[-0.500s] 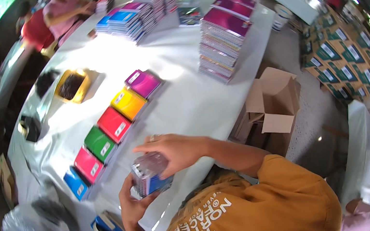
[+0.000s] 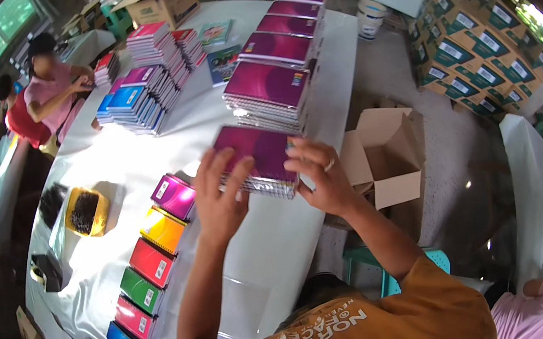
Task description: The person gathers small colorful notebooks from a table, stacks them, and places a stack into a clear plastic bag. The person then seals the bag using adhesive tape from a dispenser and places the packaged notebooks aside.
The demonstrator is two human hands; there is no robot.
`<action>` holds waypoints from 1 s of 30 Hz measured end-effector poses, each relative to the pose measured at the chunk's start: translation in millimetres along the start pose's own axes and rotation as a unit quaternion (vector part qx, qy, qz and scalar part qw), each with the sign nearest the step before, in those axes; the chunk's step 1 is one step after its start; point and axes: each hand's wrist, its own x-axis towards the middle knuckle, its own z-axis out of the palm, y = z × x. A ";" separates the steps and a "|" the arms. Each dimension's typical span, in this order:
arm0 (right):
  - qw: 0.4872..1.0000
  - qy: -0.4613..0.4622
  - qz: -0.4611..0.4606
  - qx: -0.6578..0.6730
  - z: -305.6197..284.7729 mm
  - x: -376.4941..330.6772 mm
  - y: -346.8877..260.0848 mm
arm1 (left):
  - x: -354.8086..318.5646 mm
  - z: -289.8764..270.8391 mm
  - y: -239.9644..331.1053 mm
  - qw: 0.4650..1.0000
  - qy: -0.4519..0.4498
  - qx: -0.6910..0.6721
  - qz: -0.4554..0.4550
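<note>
Between my two hands is a bundle of spiral notebooks [image 2: 248, 150] with a purple cover on top and wire bindings along its near side. My left hand [image 2: 220, 196] grips its left end, fingers over the cover. On the right end, my right hand [image 2: 323, 179] has its fingers curled over the corner; a ring shows on one finger. The bundle is just in front of the nearest of the tall purple notebook stacks [image 2: 268, 84]. Whether it touches the table cannot be made out. To the left runs a slanting row of notebooks [image 2: 152, 261] in several colours.
A yellow tub [image 2: 87, 211] with dark contents is on the left of the white table [image 2: 255, 244]. Blue and red notebook piles [image 2: 132, 110] stand at the back. An open carton [image 2: 384, 158] and a green stool [image 2: 437, 260] are off the right edge. Two people sit at far left.
My hands have moved forward from the table's near side. The plastic-wrapped pack with blue is no longer in them; they now hold the purple-topped bundle. The view has shifted too.
</note>
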 end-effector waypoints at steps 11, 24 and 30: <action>0.927 -0.302 0.194 -0.106 68.6 -109.8 30.2 | -97.4 60.1 -88.6 0.951 -0.193 0.008 -0.243; 0.948 -0.156 0.165 0.225 166.2 -23.7 -39.3 | -125.3 -6.1 -153.7 0.882 -0.125 0.163 -0.424; 0.816 -0.152 0.370 0.418 209.3 -26.7 -46.1 | -134.7 -119.0 -58.2 0.882 0.177 0.031 -0.436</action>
